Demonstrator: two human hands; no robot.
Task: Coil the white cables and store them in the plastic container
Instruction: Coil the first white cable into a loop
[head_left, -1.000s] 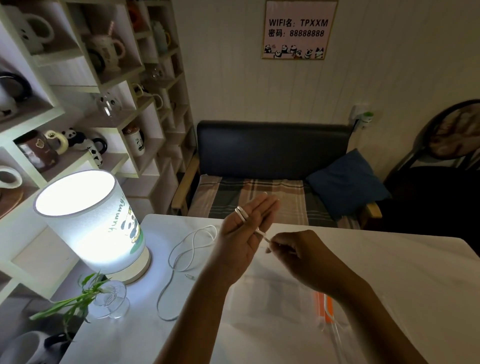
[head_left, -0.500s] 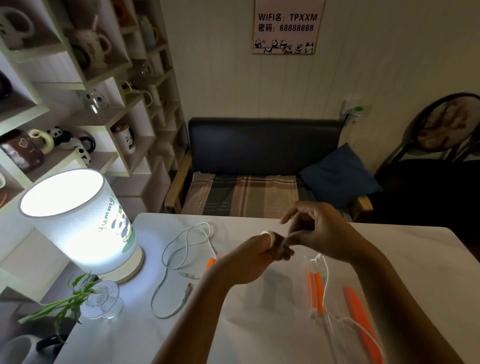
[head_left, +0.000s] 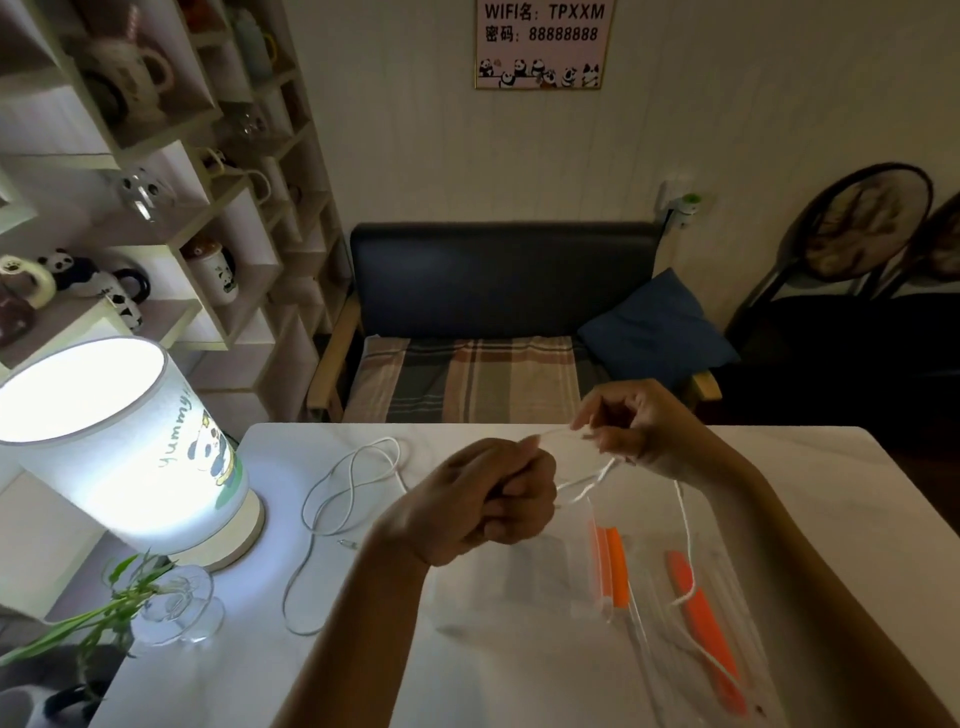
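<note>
Curled tight, left hand (head_left: 475, 501) at frame centre, clamping the coil's gathered loops; right hand (head_left: 631, 423) just upper right, pinching the white cable (head_left: 587, 480) taut for the next wrap. Lower right, clear plastic container (head_left: 602, 561) open, tail trailing across it. Wider apart than half a second earlier.

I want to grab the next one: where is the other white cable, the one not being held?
The loose white cable lies on the table, left of the left hand, beside the lit lamp.
</note>
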